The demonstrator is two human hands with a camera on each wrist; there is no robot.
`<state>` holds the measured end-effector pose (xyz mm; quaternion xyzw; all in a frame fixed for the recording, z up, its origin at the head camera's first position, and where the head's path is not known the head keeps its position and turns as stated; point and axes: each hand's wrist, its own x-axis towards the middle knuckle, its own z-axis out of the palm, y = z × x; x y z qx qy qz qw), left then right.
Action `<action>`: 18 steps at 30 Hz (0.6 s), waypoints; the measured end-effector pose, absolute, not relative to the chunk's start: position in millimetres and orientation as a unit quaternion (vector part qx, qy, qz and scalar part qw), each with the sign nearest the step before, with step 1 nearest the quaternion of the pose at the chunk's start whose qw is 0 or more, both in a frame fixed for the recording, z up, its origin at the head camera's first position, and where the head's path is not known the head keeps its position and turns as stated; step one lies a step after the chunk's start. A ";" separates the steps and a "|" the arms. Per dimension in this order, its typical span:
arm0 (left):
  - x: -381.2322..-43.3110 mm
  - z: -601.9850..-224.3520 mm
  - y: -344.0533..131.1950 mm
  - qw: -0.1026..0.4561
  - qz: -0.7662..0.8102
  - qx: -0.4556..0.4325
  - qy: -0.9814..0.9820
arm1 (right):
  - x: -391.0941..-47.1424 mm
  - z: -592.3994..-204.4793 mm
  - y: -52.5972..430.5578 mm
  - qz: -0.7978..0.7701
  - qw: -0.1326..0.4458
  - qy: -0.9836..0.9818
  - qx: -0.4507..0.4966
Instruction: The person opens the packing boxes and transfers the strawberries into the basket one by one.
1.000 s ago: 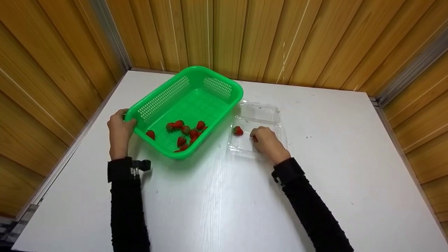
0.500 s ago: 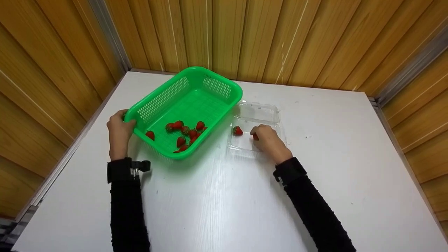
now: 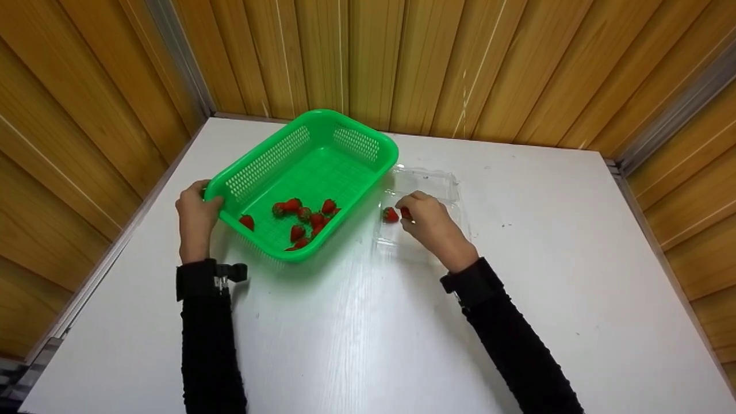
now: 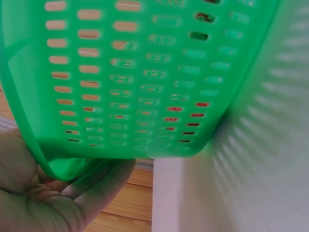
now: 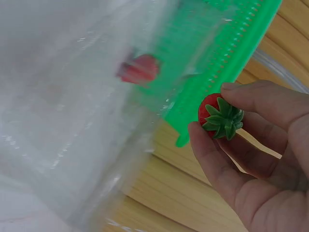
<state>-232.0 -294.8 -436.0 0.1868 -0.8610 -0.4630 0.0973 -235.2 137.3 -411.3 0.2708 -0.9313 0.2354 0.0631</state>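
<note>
My left hand (image 3: pixel 196 218) grips the near left corner of a green plastic basket (image 3: pixel 322 109), thumb over the rim and fingers beneath it in the left wrist view. Several red strawberries (image 3: pixel 304 214) lie in the basket's near end. Between thumb and fingertips my right hand (image 3: pixel 428 224) pinches a strawberry (image 5: pixel 218 116), its green leaves facing the right wrist camera. That hand is over an open clear plastic clamshell box (image 3: pixel 391 241). Inside the box, at its left side, sits another strawberry (image 3: pixel 390 215), just left of the pinched one.
The white table (image 3: pixel 322 345) carries both containers, the basket directly left of the box. The box's lid (image 3: pixel 425 183) lies folded back toward the rear. Wood-look panel walls (image 3: pixel 437 63) stand behind and on both sides.
My right hand has lifted the strawberry from the box and moved it left and a little farther back, close to the other one. The left hand and basket stay put.
</note>
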 end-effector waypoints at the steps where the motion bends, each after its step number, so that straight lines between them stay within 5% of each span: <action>1: -232.0 -436.1 -294.7 0.096 -0.462 0.188 -0.861 | -233.2 -408.6 135.4 0.234 0.071 -0.929 0.277; 18: -233.7 -437.5 -296.3 0.095 -0.467 0.187 -0.859 | -221.4 -390.2 110.7 0.242 0.097 -0.913 0.312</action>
